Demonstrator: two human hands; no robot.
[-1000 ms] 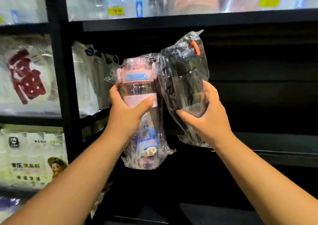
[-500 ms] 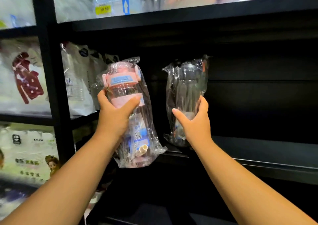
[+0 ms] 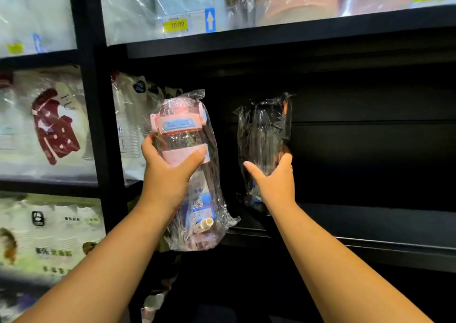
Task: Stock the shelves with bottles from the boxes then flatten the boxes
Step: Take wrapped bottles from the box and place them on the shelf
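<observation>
Left hand [image 3: 167, 174] wraps tight round the pink bottle [image 3: 182, 135] in its crinkled bag, holding it upright, out in front of the shelf [image 3: 370, 224] edge. Right hand [image 3: 274, 182] clasps the dark bottle [image 3: 261, 130], thumb and fingers either side. It's apparently standing on the board, too dim to be sure. Open shelf runs off rightward; the upright post [image 3: 103, 125] stands close on the left.

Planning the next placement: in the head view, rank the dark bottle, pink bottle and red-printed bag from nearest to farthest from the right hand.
1. Dark bottle: held by the right hand itself.
2. Pink bottle: just to the left, gripped by the left hand.
3. Red-printed bag: far left, in the neighbouring bay.
</observation>
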